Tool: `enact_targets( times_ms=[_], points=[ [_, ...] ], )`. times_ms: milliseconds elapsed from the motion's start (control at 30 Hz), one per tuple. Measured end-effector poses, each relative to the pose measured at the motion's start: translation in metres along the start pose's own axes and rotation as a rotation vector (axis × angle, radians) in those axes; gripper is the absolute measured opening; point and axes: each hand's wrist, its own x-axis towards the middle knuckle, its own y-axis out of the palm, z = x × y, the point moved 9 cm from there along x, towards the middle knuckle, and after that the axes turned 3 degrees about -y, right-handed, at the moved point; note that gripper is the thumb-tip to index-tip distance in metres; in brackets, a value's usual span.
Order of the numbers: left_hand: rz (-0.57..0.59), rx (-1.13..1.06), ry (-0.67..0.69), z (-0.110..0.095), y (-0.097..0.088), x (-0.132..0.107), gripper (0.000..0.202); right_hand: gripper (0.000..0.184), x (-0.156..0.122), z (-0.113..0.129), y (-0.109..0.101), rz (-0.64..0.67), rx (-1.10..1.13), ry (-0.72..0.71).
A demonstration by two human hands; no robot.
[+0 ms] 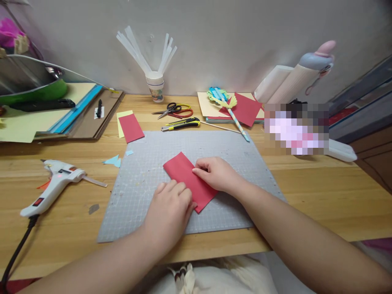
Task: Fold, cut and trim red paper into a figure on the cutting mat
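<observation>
A red sheet of paper (pixel 181 168), seemingly folded into a rectangle, lies slanted on the grey cutting mat (pixel 232 147). My left hand (pixel 171 206) presses on its lower left edge, fingers curled and thumb near the bottom corner. On the opposite long side, my right hand (pixel 216 175) pinches the paper's edge between thumb and bent fingers. A small blue paper scrap (pixel 130 153) rests on the mat's upper left. Beyond the mat's far edge lie a yellow and black utility knife (pixel 180 124) and scissors (pixel 171 109).
Left of the mat lies a white hot glue gun (pixel 61 183) with a black cord. Behind stand paper cups (pixel 155 85) holding glue sticks. Red paper (pixel 131 127) lies at the mat's far left corner. A paper flower (pixel 219 98) rests at the back right, near a bottle (pixel 294 79).
</observation>
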Motion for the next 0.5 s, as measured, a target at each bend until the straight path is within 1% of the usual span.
enact_targets(
  times_ms=[167, 233, 267, 300, 333, 367, 500],
  points=[
    [0.043, -0.041, 0.083, -0.032, 0.010, -0.012, 0.011, 0.026, -0.001, 0.001, -0.001, -0.006, -0.008, 0.004],
    [0.055, -0.076, 0.121, -0.038, 0.010, -0.017, 0.008, 0.025, -0.001, 0.001, -0.001, -0.008, -0.014, 0.004],
    [0.049, -0.086, 0.121, -0.036, 0.008, -0.019, 0.007, 0.025, -0.001, 0.001, -0.001, -0.009, -0.017, 0.001],
    [0.031, -0.084, 0.099, -0.030, 0.004, -0.020, 0.013, 0.025, 0.000, 0.001, -0.001, -0.008, -0.019, -0.003],
    [-0.004, -0.067, 0.061, -0.021, -0.001, -0.020, 0.023, 0.026, 0.000, 0.001, 0.000, -0.007, -0.020, -0.006],
    [-0.021, -0.029, 0.021, -0.011, -0.005, -0.020, 0.028, 0.026, 0.000, 0.001, 0.000, -0.006, -0.021, -0.008],
    [-0.013, 0.074, -0.055, 0.025, -0.012, -0.018, 0.034, 0.025, -0.001, 0.000, 0.001, -0.005, -0.026, -0.002]
  ],
)
